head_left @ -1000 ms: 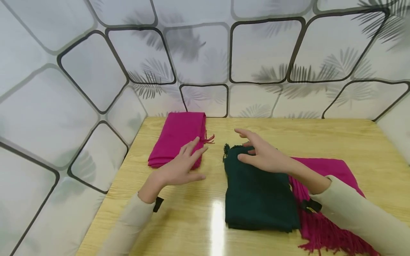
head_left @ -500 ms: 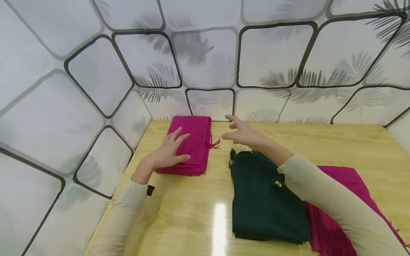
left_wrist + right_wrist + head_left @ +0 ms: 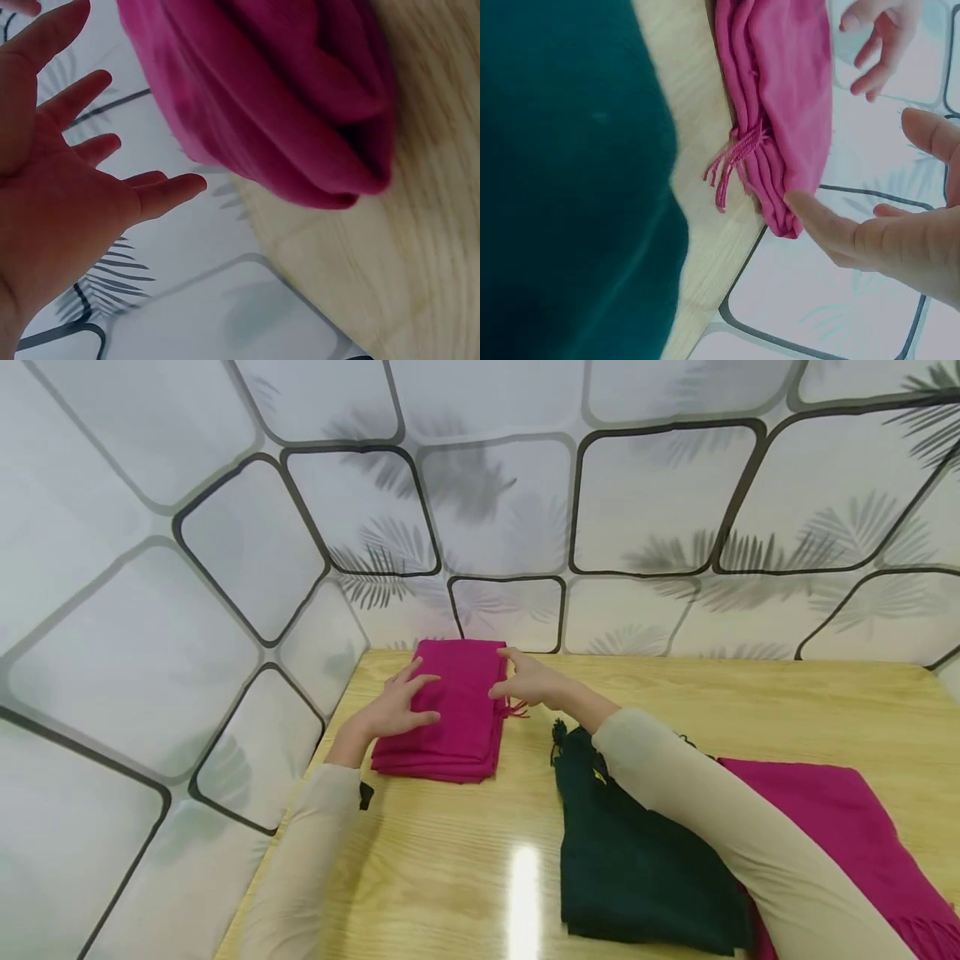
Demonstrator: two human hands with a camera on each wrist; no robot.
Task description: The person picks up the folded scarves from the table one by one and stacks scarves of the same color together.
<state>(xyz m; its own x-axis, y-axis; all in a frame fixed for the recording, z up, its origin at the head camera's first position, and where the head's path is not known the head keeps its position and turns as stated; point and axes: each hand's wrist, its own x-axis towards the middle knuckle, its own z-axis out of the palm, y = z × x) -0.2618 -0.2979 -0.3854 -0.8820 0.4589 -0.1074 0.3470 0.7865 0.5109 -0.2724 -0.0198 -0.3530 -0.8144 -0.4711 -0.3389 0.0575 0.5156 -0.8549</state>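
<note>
Both hands have left the green scarf (image 3: 637,860) and come to the folded pink scarf (image 3: 450,718) at ten o'clock. Left hand (image 3: 393,710) lies flat on top, right hand (image 3: 528,681) touches its fringed edge, fingers loose. I judge I'm squaring the stack; next calls for an even press.

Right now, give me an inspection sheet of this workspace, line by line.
Surface: wooden table, glossy, with a light glare.
Job's things: folded magenta scarf at the far left corner, fringe on its right edge.
Clutter: folded dark green scarf; an unfolded magenta scarf partly under it.
Hands: left hand flat on the folded magenta scarf; right hand at its right edge, fingers straight.
Cables: nothing seen.
Surroundings: white panelled walls with leaf prints.
</note>
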